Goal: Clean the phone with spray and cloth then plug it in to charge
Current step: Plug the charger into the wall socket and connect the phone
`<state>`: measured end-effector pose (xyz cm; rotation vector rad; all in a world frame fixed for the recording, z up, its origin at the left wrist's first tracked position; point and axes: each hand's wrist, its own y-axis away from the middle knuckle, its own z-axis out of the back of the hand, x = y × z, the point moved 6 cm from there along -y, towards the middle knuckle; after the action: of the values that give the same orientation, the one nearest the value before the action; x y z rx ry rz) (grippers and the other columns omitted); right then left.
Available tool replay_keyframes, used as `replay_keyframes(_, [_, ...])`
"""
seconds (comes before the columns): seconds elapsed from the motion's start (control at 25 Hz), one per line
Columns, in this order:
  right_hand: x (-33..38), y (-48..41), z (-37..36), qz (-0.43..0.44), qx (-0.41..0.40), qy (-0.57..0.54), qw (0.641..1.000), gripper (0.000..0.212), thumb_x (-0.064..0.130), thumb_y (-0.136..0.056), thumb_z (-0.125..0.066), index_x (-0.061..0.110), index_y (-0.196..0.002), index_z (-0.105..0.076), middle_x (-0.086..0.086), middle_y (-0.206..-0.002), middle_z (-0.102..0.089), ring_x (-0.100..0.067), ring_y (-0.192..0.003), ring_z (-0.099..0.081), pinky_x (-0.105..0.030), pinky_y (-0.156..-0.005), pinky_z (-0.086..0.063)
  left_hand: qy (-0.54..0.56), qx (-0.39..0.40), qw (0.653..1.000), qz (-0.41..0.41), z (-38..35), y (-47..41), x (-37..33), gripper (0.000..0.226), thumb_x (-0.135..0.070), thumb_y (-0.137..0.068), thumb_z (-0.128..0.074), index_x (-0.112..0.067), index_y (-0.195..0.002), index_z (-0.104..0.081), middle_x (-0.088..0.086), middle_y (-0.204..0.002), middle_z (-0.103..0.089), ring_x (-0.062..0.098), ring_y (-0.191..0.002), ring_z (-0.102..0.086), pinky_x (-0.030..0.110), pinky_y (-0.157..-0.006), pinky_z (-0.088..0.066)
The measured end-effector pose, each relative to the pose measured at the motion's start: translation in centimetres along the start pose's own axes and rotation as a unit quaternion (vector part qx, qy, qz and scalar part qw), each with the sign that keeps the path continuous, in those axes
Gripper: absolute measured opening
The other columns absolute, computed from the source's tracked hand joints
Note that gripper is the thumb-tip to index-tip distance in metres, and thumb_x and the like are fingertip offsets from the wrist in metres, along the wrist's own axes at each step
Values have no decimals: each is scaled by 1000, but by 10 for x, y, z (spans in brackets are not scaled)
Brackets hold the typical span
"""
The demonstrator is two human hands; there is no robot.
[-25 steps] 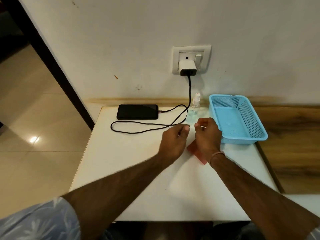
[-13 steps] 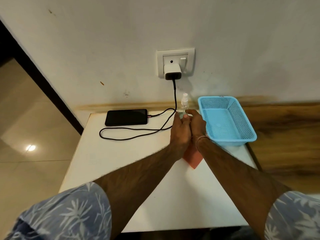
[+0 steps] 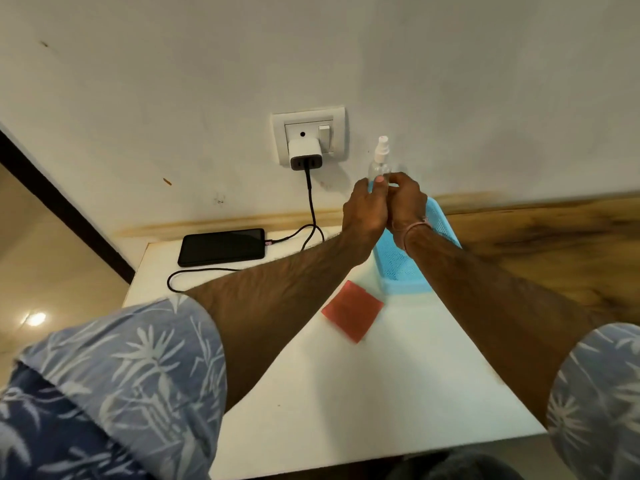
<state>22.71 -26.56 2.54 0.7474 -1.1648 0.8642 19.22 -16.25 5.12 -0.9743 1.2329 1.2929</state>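
A small clear spray bottle (image 3: pixel 379 162) with a white nozzle is lifted upright in front of the wall, above the table. My left hand (image 3: pixel 365 209) and my right hand (image 3: pixel 407 202) both close around its lower part. The black phone (image 3: pixel 221 247) lies flat at the table's far left with the black cable (image 3: pixel 311 202) plugged into its right end. The cable runs up to the white charger (image 3: pixel 304 154) in the wall socket (image 3: pixel 308 133). A red cloth (image 3: pixel 352 310) lies flat on the white table (image 3: pixel 346 393), below my hands.
A light blue plastic basket (image 3: pixel 401 275) stands on the table's right side, partly hidden under my right forearm. A wooden surface (image 3: pixel 554 244) adjoins the table on the right. A tiled floor and a dark door frame (image 3: pixel 62 206) are to the left.
Both hands reached to the spray bottle by the basket, took hold of it and raised it off the table up in front of the wall. The cloth now lies uncovered.
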Motion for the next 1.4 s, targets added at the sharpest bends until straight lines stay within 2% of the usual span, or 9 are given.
replay_keyframes(0.2, [-20,0,5,-5,8,124,992,35,22,-84,-60,18,-119,-61,-10,-111,-66,-28,-104,-63,-42,-94,-51,-153,-25,987,33,-3,-22,22,52,-46,-109,-27,-14,-140,-52,10,-142,-52,29,-131,-44,46,-110,-37])
replay_keyframes(0.36, [-37,1,1,26,13,129,991,33,1,-88,-56,13,-119,-61,-8,-111,-66,-25,-101,-62,-31,-93,-50,-235,-33,971,41,3,-29,40,54,-46,-108,-24,-14,-139,-54,13,-145,-41,31,-135,-34,51,-111,-28])
replay_keyframes(0.52, [-50,-2,-1,14,18,116,993,32,4,-90,-56,12,-121,-59,-11,-113,-66,-27,-103,-63,-36,-96,-50,-211,-29,977,27,1,-28,52,52,-45,-109,-26,-15,-140,-54,11,-144,-36,27,-136,-32,46,-113,-26])
replay_keyframes(0.72, [-54,0,-1,-6,23,94,995,52,34,-74,-49,14,-121,-59,-16,-113,-66,-33,-105,-63,-47,-95,-50,-205,-17,978,27,-4,-27,57,50,-46,-108,-29,-18,-141,-53,10,-143,-37,27,-134,-35,45,-114,-27])
replay_keyframes(0.8, [-52,3,-1,-6,33,114,993,49,30,-77,-53,13,-123,-58,-15,-116,-66,-33,-107,-62,-46,-98,-49,-189,-24,982,5,0,-24,56,46,-45,-107,-36,-18,-139,-55,9,-141,-40,26,-131,-42,42,-111,-36])
replay_keyframes(0.88, [-50,6,1,-6,34,154,987,44,16,-86,-61,13,-129,-53,-13,-121,-65,-31,-111,-61,-41,-99,-48,-201,-39,978,-36,10,-14,56,40,-39,-105,-44,-14,-132,-59,8,-137,-46,21,-119,-51,30,-96,-42])
replay_keyframes(1.0, [-46,12,11,-2,10,185,983,47,11,-85,-63,14,-130,-51,-12,-123,-64,-31,-113,-60,-39,-97,-47,-300,-27,953,-43,33,10,68,29,-30,-96,-59,-16,-120,-63,4,-125,-59,21,-109,-59,32,-85,-47])
replay_keyframes(1.2, [-32,50,24,86,-29,223,971,39,3,-83,-61,10,-120,-52,-10,-119,-63,-30,-109,-59,-39,-93,-45,-481,65,874,3,49,55,102,54,-48,-87,-66,-20,-131,-54,3,-130,-52,23,-119,-54,38,-96,-49])
replay_keyframes(1.4, [-22,91,27,216,-76,333,915,40,5,-78,-65,14,-115,-53,-8,-108,-61,-28,-101,-56,-41,-89,-41,-436,41,898,48,50,57,108,39,-40,-86,-65,-16,-116,-61,5,-119,-63,26,-114,-58,41,-97,-49])
